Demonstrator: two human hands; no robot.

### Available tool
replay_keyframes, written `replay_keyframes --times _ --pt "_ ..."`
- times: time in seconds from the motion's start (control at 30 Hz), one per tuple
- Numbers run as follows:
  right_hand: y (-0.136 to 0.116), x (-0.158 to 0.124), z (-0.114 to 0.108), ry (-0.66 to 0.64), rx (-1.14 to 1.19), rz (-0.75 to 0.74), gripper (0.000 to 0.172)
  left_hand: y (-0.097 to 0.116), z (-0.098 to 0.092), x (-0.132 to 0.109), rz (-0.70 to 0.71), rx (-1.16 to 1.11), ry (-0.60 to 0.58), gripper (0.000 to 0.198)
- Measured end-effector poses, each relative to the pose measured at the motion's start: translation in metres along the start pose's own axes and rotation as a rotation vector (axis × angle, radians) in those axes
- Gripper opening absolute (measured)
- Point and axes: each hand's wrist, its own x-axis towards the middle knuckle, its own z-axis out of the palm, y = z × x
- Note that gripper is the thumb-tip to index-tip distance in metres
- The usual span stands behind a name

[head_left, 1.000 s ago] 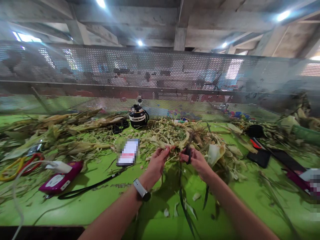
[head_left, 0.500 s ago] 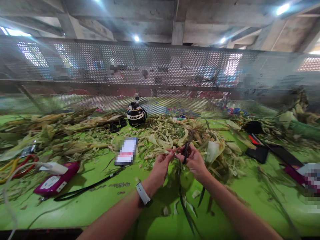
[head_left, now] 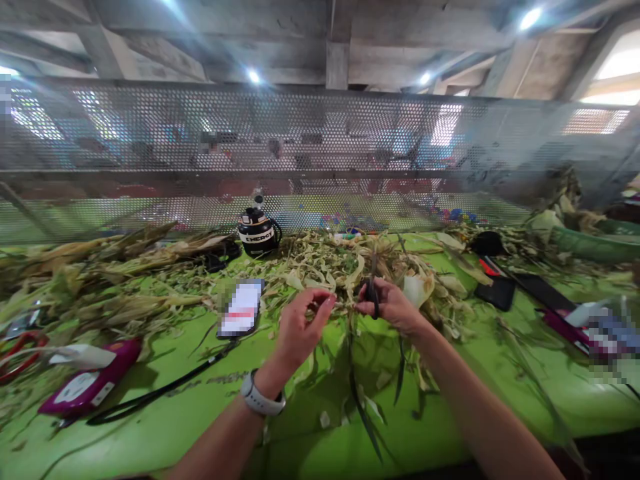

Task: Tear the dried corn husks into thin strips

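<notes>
Over the green table (head_left: 165, 427), my right hand (head_left: 393, 308) is closed round small black scissors (head_left: 371, 292) whose blades point up. From that hand dark green leaves (head_left: 360, 393) hang down towards the table. My left hand (head_left: 300, 323), with a white watch on its wrist, sits just left of the scissors with thumb and fingers curled in a loose pinch; I cannot make out anything in it. Behind both hands lies a heap of dried husks and leaves (head_left: 345, 263).
A phone (head_left: 241, 315) lies left of my hands, a black cord (head_left: 150, 393) running from it. A magenta device (head_left: 85, 387), red-handled scissors (head_left: 20, 350) and husks lie far left. A black jug (head_left: 257, 232) stands at the mesh screen (head_left: 300, 153). Dark cases (head_left: 495, 290) lie at the right.
The view has swung right. My hands, which were together on the plant stem, have come slightly apart, and my left hand has let go of the strip it pinched.
</notes>
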Motion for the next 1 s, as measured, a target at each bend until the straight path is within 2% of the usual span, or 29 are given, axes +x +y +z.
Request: replay_keyframes --times 0.07,0.13,0.23,0.33,0.43,0.53,0.67,0.87,0.93,1.0 --pt "0.001 -0.001 0.002 -0.05 -0.022 0.018 0.041 -0.007 0.004 0.002 0.05 0.143 -0.051 0.021" --pt "0.002 -0.002 0.003 -0.064 -0.03 0.017 0.04 -0.013 0.007 0.004 0.021 0.134 -0.199 0.02" --pt "0.002 -0.003 0.002 -0.061 -0.02 0.003 0.038 -0.016 0.009 0.004 -0.146 -0.154 -0.414 0.021" --pt "0.003 -0.003 0.002 -0.058 -0.007 -0.036 0.035 -0.014 0.01 0.002 -0.406 -0.443 -0.485 0.027" --pt "0.007 0.0 0.004 -0.024 0.002 -0.079 0.037 -0.014 0.012 -0.001 -0.538 -0.566 -0.439 0.031" --pt "0.011 0.003 0.009 0.057 0.053 -0.098 0.04 -0.016 0.017 -0.001 -0.498 -0.655 -0.265 0.029" --pt "0.013 0.001 0.017 0.049 0.161 -0.082 0.044 -0.021 0.022 0.0 -0.453 -0.721 -0.096 0.03" --pt "0.018 -0.002 0.018 -0.15 0.176 0.021 0.034 -0.022 0.024 -0.001 -0.487 -0.801 -0.071 0.034" --pt "0.019 -0.002 0.016 -0.133 0.19 0.04 0.032 -0.02 0.025 -0.001 -0.503 -0.826 -0.072 0.034" --pt "0.018 -0.002 0.015 -0.054 0.217 0.034 0.032 -0.018 0.026 -0.002 -0.512 -0.823 -0.079 0.033"
